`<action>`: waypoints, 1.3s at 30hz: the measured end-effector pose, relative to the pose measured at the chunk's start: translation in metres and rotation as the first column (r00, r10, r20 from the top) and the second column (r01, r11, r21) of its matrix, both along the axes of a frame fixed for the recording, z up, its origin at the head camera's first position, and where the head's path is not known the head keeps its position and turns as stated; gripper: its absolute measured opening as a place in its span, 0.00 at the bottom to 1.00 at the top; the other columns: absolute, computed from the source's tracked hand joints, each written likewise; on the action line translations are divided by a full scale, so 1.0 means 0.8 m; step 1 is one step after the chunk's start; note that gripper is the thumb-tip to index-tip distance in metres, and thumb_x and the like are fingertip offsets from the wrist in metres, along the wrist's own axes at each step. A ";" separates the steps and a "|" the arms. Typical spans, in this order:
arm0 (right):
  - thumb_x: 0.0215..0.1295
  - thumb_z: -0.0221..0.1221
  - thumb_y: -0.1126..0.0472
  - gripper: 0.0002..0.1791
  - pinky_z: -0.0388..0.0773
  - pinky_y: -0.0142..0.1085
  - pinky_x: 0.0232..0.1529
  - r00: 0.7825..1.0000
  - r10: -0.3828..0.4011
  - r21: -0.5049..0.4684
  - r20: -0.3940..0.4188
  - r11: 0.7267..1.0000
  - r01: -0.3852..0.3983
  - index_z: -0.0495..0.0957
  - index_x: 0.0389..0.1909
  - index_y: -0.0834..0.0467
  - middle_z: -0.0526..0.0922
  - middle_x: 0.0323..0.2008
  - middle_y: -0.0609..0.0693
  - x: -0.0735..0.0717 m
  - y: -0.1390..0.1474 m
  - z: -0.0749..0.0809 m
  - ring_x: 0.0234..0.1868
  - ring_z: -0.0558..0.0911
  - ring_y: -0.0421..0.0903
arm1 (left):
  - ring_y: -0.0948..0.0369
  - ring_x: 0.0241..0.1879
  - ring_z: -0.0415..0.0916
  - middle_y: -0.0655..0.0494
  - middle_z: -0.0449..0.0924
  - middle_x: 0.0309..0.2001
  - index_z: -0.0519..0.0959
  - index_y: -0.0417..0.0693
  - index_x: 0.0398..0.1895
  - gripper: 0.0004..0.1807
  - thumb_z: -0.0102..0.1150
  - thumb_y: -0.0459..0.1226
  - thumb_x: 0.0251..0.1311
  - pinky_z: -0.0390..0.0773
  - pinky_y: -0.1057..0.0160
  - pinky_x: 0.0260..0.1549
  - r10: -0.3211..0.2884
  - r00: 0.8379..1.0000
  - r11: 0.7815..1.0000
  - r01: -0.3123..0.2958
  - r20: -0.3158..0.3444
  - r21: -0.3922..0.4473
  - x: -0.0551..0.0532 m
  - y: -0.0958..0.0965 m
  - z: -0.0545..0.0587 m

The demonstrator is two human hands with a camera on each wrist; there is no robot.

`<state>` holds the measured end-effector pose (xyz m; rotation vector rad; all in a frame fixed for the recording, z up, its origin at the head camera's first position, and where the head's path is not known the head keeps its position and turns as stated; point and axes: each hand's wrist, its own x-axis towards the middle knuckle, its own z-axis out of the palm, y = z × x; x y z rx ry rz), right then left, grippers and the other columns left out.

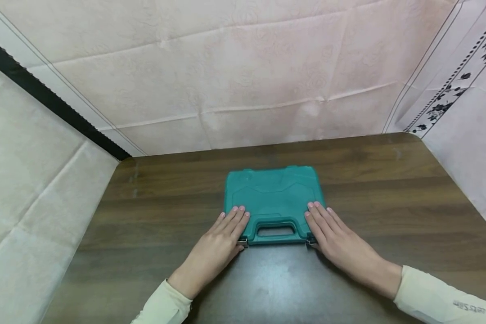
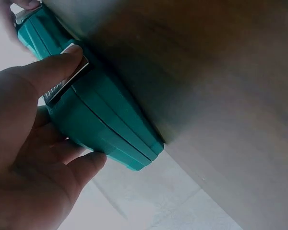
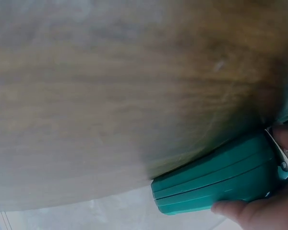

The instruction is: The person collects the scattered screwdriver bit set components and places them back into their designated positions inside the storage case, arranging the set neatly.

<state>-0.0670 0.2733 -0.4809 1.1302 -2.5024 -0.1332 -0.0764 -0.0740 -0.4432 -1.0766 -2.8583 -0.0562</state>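
A closed teal plastic case (image 1: pixel 276 193) with a moulded carry handle lies flat on the wooden table, handle side toward me. My left hand (image 1: pixel 220 238) rests on its front left corner, fingers extended across the lid. In the left wrist view, the thumb (image 2: pixel 57 67) presses on a metal latch (image 2: pixel 67 82) that stands out from the front edge. My right hand (image 1: pixel 340 240) lies likewise on the front right corner, fingers straight on the lid. Its thumb (image 3: pixel 285 136) touches the other metal latch (image 3: pixel 284 160), partly hidden in the right wrist view.
The brown wood-grain table (image 1: pixel 166 216) extends around the case on all sides. Behind it hangs a pale pink cloth (image 1: pixel 243 81), with white cloth at the left and a black floral band (image 1: pixel 441 105) at the right. Pale sleeves cover both forearms.
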 end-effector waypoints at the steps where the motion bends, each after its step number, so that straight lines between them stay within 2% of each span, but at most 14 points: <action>1: 0.87 0.13 0.60 0.37 0.72 0.58 0.69 1.000 0.002 0.000 0.002 1.000 -0.002 0.65 0.72 0.76 0.65 0.74 0.75 0.000 0.001 0.000 0.75 0.69 0.66 | 0.51 0.79 0.60 0.45 0.63 0.80 0.65 0.41 0.80 0.43 0.73 0.45 0.66 0.64 0.50 0.74 0.004 1.000 1.000 -0.004 0.001 0.003 0.000 0.000 0.000; 7: 0.87 0.14 0.60 0.36 0.72 0.58 0.70 1.000 0.011 -0.032 0.022 0.999 -0.011 0.64 0.73 0.75 0.65 0.74 0.74 0.000 0.002 0.003 0.76 0.68 0.66 | 0.52 0.79 0.60 0.46 0.63 0.80 0.65 0.42 0.80 0.43 0.73 0.44 0.66 0.63 0.50 0.75 0.014 1.000 1.000 -0.014 -0.008 0.012 0.001 0.001 0.001; 17: 0.89 0.20 0.50 0.37 0.74 0.58 0.67 0.999 0.027 -0.103 0.033 0.994 -0.023 0.63 0.74 0.74 0.66 0.75 0.72 -0.001 0.001 0.000 0.76 0.68 0.65 | 0.51 0.79 0.61 0.45 0.65 0.79 0.66 0.40 0.79 0.44 0.75 0.43 0.64 0.64 0.50 0.75 0.017 1.000 0.999 -0.016 -0.007 0.045 0.002 0.000 0.000; 23: 0.89 0.17 0.54 0.36 0.74 0.57 0.68 0.999 0.033 -0.104 0.038 0.994 -0.029 0.63 0.74 0.73 0.66 0.75 0.72 0.000 0.004 0.002 0.76 0.68 0.64 | 0.52 0.79 0.60 0.46 0.64 0.79 0.65 0.41 0.80 0.44 0.75 0.43 0.64 0.63 0.51 0.75 0.023 1.000 0.999 -0.023 0.004 0.042 0.003 0.003 0.000; 27: 0.89 0.19 0.53 0.36 0.74 0.56 0.68 0.999 0.029 -0.112 0.043 0.993 -0.024 0.64 0.74 0.73 0.67 0.74 0.71 0.001 0.006 0.005 0.75 0.69 0.64 | 0.53 0.80 0.60 0.46 0.64 0.80 0.66 0.41 0.80 0.44 0.75 0.43 0.64 0.63 0.51 0.75 0.023 1.000 0.998 -0.023 0.010 0.052 0.003 0.005 0.000; 36: 0.88 0.30 0.45 0.36 0.59 0.46 0.79 0.998 0.046 -0.229 0.037 0.973 -0.036 0.74 0.70 0.69 0.75 0.70 0.67 0.001 0.003 0.011 0.70 0.76 0.63 | 0.51 0.80 0.60 0.45 0.64 0.79 0.67 0.40 0.79 0.43 0.75 0.42 0.64 0.63 0.50 0.75 0.019 0.999 0.997 -0.022 0.037 0.072 0.000 0.006 -0.001; 39: 0.89 0.31 0.44 0.37 0.67 0.49 0.75 0.998 0.039 -0.261 0.053 0.965 -0.024 0.74 0.69 0.70 0.76 0.69 0.68 0.001 -0.001 0.011 0.70 0.77 0.63 | 0.52 0.80 0.58 0.46 0.63 0.80 0.66 0.41 0.80 0.43 0.73 0.44 0.66 0.61 0.50 0.76 0.032 0.997 0.996 -0.037 0.070 0.081 -0.001 0.007 0.000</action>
